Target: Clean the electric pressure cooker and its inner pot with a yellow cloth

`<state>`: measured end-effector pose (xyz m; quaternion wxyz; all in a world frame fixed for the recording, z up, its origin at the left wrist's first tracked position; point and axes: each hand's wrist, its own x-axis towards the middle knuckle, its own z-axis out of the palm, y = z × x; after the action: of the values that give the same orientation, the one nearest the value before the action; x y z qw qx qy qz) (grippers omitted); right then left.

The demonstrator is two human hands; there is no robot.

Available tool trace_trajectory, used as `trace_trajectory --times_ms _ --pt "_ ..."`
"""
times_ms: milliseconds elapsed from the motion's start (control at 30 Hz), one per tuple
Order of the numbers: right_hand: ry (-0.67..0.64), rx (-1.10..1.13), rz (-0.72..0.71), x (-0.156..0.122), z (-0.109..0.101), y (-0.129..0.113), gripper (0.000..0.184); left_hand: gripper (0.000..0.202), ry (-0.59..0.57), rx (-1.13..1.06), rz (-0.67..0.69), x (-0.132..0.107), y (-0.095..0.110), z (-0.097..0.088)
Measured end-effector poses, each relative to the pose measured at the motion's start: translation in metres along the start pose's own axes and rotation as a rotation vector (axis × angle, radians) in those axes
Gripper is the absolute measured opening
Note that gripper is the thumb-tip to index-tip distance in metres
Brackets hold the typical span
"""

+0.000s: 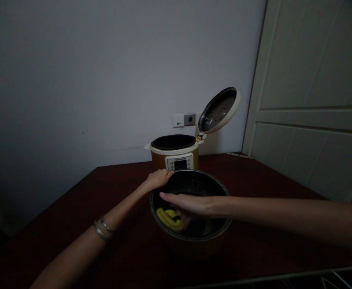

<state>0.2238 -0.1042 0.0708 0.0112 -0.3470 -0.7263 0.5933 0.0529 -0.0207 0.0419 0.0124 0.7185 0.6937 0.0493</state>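
A dark inner pot (pixel 212 185) stands on the dark red table (pixel 110 188) in front of me. My left hand (pixel 158 178) grips its far left rim with curled fingers. My right hand (pixel 185 204) reaches across into the pot, fingers curled down onto a yellow cloth or sponge (pixel 169 218) at the pot's inner wall; the fingertips are partly hidden. Behind the pot stands a yellow and cream rice cooker (pixel 174 154), its cavity showing and its lid (pixel 219 110) tipped up to the right.
The cooker backs against a pale wall with a socket plate (pixel 184 119). A white panelled door (pixel 311 104) fills the right side. Bracelets (pixel 103 229) circle my left wrist. The table edge runs along the bottom right.
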Motion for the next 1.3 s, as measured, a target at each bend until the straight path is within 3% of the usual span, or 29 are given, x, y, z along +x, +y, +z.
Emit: trace_trajectory --times_ms 100,167,400,500,600,667,767,900,1100,1233,1300 --pt "0.012 -0.102 -0.047 -0.005 0.004 -0.011 0.056 0.061 0.005 0.008 -0.004 0.001 -0.001 0.001" --pt "-0.049 -0.23 -0.05 -0.014 -0.001 -0.015 0.058 0.061 0.007 0.012 -0.002 0.001 -0.001 0.001" --pt "-0.215 -0.815 0.037 -0.049 -0.041 -0.015 0.064 0.056 -0.002 -0.022 0.056 0.0 0.0 -0.002" --pt "-0.121 -1.084 0.115 -0.055 -0.054 -0.008 0.071 0.053 -0.014 -0.058 0.096 0.001 -0.002 -0.003" --pt "0.07 -1.261 0.084 -0.058 -0.06 0.002 0.063 0.052 -0.024 -0.125 0.176 0.003 -0.004 -0.002" --pt "0.108 -1.294 0.052 -0.059 -0.059 0.005 0.06 0.051 -0.017 -0.165 0.181 0.003 -0.005 -0.002" --pt "-0.032 -1.222 0.066 -0.058 -0.053 0.002 0.07 0.05 -0.016 -0.198 0.115 0.003 -0.005 -0.001" --pt "-0.231 -0.954 0.128 -0.05 -0.034 -0.006 0.081 0.05 -0.04 -0.227 0.095 0.005 -0.004 0.0" --pt "-0.125 -0.385 0.005 -0.027 -0.001 0.003 0.075 0.052 -0.04 -0.228 0.047 0.004 -0.003 0.002" --pt "-0.166 -0.176 -0.014 -0.016 -0.003 0.006 0.059 0.05 -0.086 -0.195 0.035 0.002 0.002 -0.008" --pt "-0.213 -0.061 0.047 -0.014 -0.008 0.007 0.061 0.045 -0.03 -0.053 0.025 -0.005 0.009 -0.024"
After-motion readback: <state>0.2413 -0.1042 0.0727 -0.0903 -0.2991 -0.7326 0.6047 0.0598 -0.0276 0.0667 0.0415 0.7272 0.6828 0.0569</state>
